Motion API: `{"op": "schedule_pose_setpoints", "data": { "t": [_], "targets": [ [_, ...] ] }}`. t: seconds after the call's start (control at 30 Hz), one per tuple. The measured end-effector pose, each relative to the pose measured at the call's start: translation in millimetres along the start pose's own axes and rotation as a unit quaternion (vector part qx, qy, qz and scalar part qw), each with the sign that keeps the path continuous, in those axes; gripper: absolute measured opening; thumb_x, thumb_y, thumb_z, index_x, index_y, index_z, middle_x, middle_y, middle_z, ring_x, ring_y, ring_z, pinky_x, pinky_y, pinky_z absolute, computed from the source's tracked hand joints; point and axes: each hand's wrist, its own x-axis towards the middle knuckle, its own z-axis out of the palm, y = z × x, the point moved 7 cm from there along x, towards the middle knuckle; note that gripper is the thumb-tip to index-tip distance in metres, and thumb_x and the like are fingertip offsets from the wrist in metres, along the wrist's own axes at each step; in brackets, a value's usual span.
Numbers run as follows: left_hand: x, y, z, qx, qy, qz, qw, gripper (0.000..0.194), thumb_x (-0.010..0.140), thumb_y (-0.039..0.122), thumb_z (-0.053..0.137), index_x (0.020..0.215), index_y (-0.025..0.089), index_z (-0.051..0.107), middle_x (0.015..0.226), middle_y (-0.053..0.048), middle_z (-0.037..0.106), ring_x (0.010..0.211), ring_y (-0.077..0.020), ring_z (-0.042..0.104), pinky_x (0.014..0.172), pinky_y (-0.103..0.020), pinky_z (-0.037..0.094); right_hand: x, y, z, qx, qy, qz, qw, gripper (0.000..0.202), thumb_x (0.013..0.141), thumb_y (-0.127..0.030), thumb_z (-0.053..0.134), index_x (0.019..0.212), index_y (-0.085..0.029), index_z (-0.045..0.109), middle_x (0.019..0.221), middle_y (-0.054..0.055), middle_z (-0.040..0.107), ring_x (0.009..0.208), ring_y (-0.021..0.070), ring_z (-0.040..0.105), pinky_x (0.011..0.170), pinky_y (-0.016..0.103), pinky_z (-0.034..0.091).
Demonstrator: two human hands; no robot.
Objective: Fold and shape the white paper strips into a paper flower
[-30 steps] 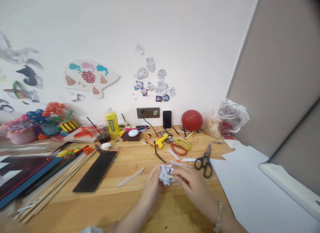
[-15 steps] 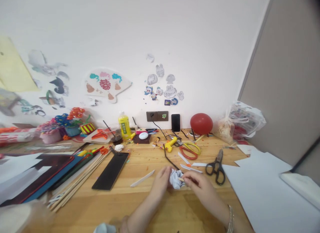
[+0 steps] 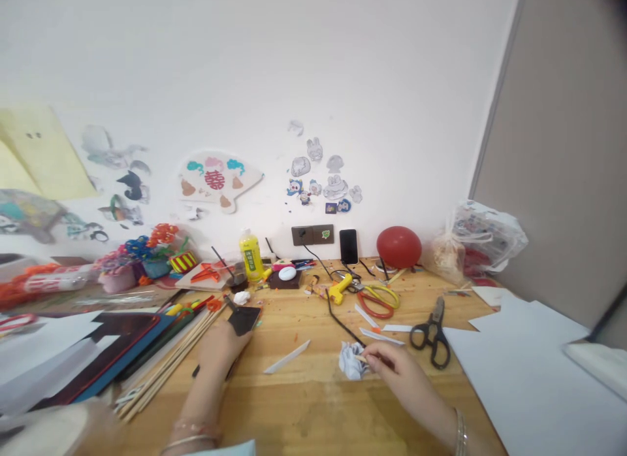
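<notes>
Rosette of crumpled paper (image 3: 350, 362), front and centre over the table (image 3: 304, 404)! Right hand (image 3: 399, 371) pinches its stick (image 3: 361, 358), fingers closed; left hand (image 3: 219, 346) reaches across the black tablet (image 3: 243, 320), its grip hidden. Looks like one-handed steadying; the next move wants that pinch firm.

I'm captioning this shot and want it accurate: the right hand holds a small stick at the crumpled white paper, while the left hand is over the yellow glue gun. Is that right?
Not quite: the head view shows the left hand over the flat black slab. The right hand does hold a small stick at the crumpled white paper.
</notes>
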Motion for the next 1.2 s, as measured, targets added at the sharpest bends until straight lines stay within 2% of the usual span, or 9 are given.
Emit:
{"op": "schedule_pose_setpoints", "data": {
  "t": [0.2, 0.53, 0.63, 0.73, 0.8, 0.97, 1.07, 1.13, 1.2],
  "targets": [
    [11, -3, 12.6, 0.052, -0.037, 0.037, 0.997, 0.040, 0.065, 0.042, 0.054, 0.087, 0.010, 0.066, 0.095, -0.023, 0.068, 0.090, -0.0360, 0.063, 0.068, -0.037, 0.047, 0, 1, -3, -0.005, 0.006, 0.006, 1.000, 0.024, 0.083, -0.035, 0.047, 0.080, -0.020, 0.066, 0.079, 0.004, 0.067, 0.076, 0.0200, 0.060, 0.071, 0.028, 0.044],
    [3, -2, 5.9, 0.005, -0.043, 0.046, 0.998, 0.041, 0.064, 0.041, 0.055, 0.088, 0.009, 0.064, 0.094, -0.024, 0.067, 0.089, -0.0388, 0.062, 0.073, -0.042, 0.046, 0, -1, -5, -0.004, 0.012, 0.001, 1.000, 0.023, 0.082, -0.035, 0.049, 0.078, -0.019, 0.065, 0.079, 0.004, 0.067, 0.076, 0.0204, 0.060, 0.070, 0.029, 0.044],
    [-6, 17, 1.6, -0.057, -0.013, 0.063, 0.996, 0.046, 0.066, 0.036, 0.056, 0.099, 0.004, 0.059, 0.108, -0.030, 0.060, 0.107, -0.0442, 0.050, 0.085, -0.050, 0.038, 0, 0, -1, -0.007, 0.004, -0.001, 1.000, 0.024, 0.083, -0.035, 0.049, 0.075, -0.020, 0.065, 0.075, 0.003, 0.066, 0.072, 0.0197, 0.059, 0.067, 0.028, 0.045],
    [-24, 58, 7.3, -0.161, -0.015, 0.111, 0.981, 0.042, 0.075, 0.029, 0.047, 0.110, 0.008, 0.054, 0.125, -0.024, 0.050, 0.121, -0.0359, 0.041, 0.094, -0.044, 0.034, 0, 2, 2, -0.005, -0.009, 0.001, 1.000, 0.024, 0.084, -0.036, 0.049, 0.076, -0.020, 0.065, 0.075, 0.003, 0.066, 0.073, 0.0198, 0.059, 0.067, 0.028, 0.045],
    [-43, 89, 20.9, -0.239, -0.061, 0.137, 0.959, 0.038, 0.078, 0.030, 0.044, 0.109, 0.011, 0.055, 0.120, -0.019, 0.055, 0.114, -0.0297, 0.049, 0.090, -0.038, 0.040, 0, 2, 2, 0.002, -0.007, 0.002, 1.000, 0.025, 0.084, -0.037, 0.049, 0.078, -0.020, 0.066, 0.077, 0.003, 0.066, 0.075, 0.0203, 0.060, 0.069, 0.029, 0.045],
    [-106, 143, 64.2, -0.405, -0.263, 0.142, 0.864, 0.046, 0.084, 0.045, 0.030, 0.100, 0.010, 0.056, 0.085, -0.014, 0.068, 0.064, -0.0208, 0.066, 0.055, -0.031, 0.049, -1, -2, -5, 0.023, 0.023, -0.002, 0.999, 0.024, 0.083, -0.038, 0.050, 0.079, -0.020, 0.066, 0.078, 0.004, 0.067, 0.075, 0.0200, 0.060, 0.070, 0.029, 0.045],
    [-139, 155, 76.5, -0.475, -0.365, 0.134, 0.789, 0.057, 0.084, 0.054, 0.022, 0.097, 0.011, 0.058, 0.073, -0.011, 0.067, 0.059, -0.0188, 0.066, 0.057, -0.030, 0.050, -1, -6, -10, 0.032, 0.044, -0.005, 0.999, 0.028, 0.083, -0.041, 0.050, 0.078, -0.019, 0.065, 0.080, 0.005, 0.067, 0.076, 0.0204, 0.060, 0.071, 0.030, 0.046],
    [-164, 165, 84.4, -0.583, -0.514, 0.074, 0.625, 0.055, 0.082, 0.056, 0.033, 0.095, 0.010, 0.059, 0.081, -0.012, 0.068, 0.063, -0.0186, 0.067, 0.064, -0.030, 0.049, -1, -6, -13, 0.037, 0.059, -0.006, 0.998, 0.030, 0.083, -0.044, 0.049, 0.080, -0.019, 0.066, 0.083, 0.006, 0.067, 0.081, 0.0212, 0.060, 0.074, 0.031, 0.046],
    [-175, 172, 83.1, -0.649, -0.571, 0.025, 0.503, 0.049, 0.082, 0.052, 0.040, 0.098, 0.009, 0.059, 0.085, -0.013, 0.068, 0.065, -0.0184, 0.068, 0.066, -0.029, 0.048, -1, -6, -14, 0.041, 0.065, -0.008, 0.997, 0.030, 0.084, -0.044, 0.048, 0.082, -0.019, 0.066, 0.086, 0.006, 0.067, 0.083, 0.0214, 0.060, 0.075, 0.031, 0.046]
  ]
}}
